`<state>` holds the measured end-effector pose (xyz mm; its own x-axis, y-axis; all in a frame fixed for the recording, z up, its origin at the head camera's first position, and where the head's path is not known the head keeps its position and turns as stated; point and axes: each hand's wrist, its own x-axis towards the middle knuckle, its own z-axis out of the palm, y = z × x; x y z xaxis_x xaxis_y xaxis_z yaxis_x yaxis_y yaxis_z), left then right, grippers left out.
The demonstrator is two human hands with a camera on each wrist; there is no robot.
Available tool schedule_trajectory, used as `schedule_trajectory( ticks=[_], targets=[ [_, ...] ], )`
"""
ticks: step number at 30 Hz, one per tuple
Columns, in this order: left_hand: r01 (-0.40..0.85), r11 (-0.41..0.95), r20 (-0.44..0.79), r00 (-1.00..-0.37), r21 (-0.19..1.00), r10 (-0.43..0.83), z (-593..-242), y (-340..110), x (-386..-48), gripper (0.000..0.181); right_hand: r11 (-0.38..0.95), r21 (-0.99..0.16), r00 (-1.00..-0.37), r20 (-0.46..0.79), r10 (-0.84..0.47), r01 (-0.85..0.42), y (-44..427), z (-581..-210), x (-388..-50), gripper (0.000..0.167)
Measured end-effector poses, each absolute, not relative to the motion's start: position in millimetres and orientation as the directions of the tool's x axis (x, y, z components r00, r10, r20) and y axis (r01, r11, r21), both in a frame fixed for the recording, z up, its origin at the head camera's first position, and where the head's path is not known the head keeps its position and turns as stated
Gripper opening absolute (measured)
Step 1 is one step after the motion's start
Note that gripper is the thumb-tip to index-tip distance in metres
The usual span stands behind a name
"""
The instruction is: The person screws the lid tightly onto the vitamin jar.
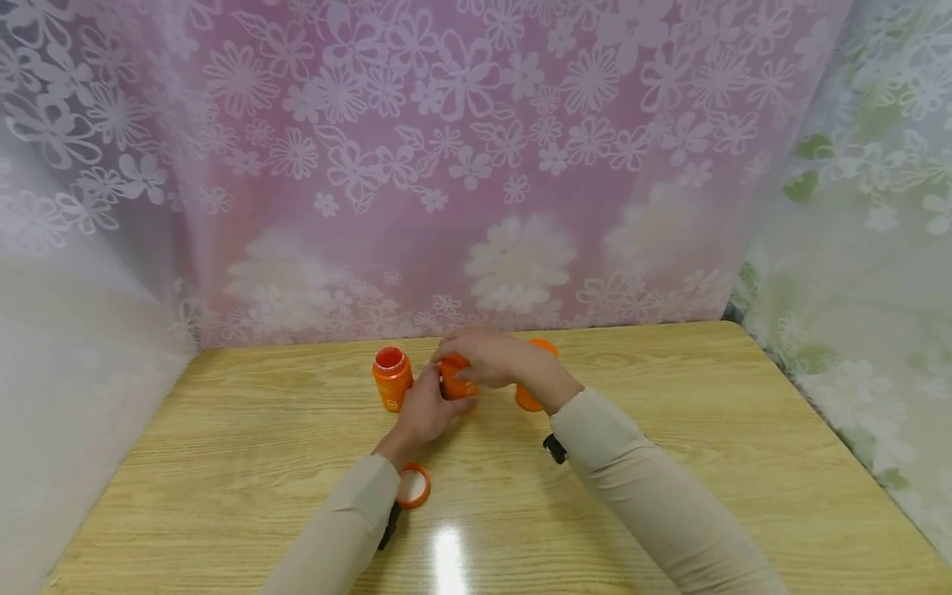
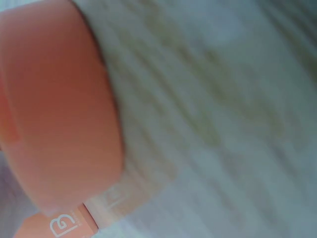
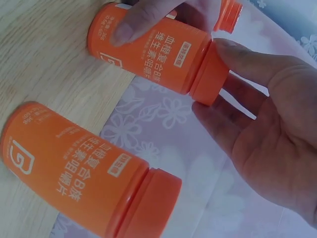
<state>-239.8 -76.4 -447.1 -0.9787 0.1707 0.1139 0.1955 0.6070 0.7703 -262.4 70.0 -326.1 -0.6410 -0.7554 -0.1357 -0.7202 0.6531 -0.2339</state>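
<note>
Left hand (image 1: pixel 429 411): fingers curled round the body of the middle bottle, clamped on it low down.
Right hand (image 1: pixel 487 355): reaching in from above, thumb and fingers clamped on the orange cap (image 3: pixel 210 74) of that same bottle.
Middle bottle (image 3: pixel 158 52): orange with white print, between the two hands near the far edge of the desk (image 1: pixel 669 430), cap on (whether its base touches the wood, I cannot tell).
Uncapped bottle (image 1: pixel 392 382): upright on the desk, just beside the left hand, its red-orange mouth showing.
Right-hand bottle (image 3: pixel 74 166): orange, capped, standing on the desk and partly hidden by the right forearm in the head view.
Loose cap (image 1: pixel 427 487): lying on the desk beside the left sleeve (image 1: pixel 335 521), its white inside showing.
Backdrop: a pink cloth (image 1: pixel 416 207) with white flowers, hanging behind the desk.
</note>
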Motion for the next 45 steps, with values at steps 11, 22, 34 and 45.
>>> schedule_trajectory(
  ticks=[11, 22, 34, 45],
  targets=[
    [0.206, 0.617, 0.153, -0.979, 0.759, 0.138, -441.2, -73.0, -236.9, 0.06, 0.673, -0.252, -0.687, -0.04, -0.726, -0.696, 69.8, -326.9, -257.8, 0.037],
    [0.215, 0.666, 0.203, -0.974, 0.714, 0.097, -443.8, -68.5, -236.5, 0.063, 0.703, -0.33, -0.754, 0.04, -0.656, -0.629, 65.5, -336.2, -249.6, 0.037],
    [0.215, 0.685, 0.235, -0.97, 0.696, 0.066, -441.7, -59.5, -232.1, 0.06, 0.72, -0.404, -0.81, 0.104, -0.576, -0.564, 67.3, -344.5, -243.8, 0.034],
    [0.207, 0.658, 0.193, -0.977, 0.724, 0.095, -447.3, -65.0, -233.1, 0.062, 0.735, -0.406, -0.831, 0.133, -0.541, -0.543, 63.4, -353.6, -242.0, 0.033]
  ],
)
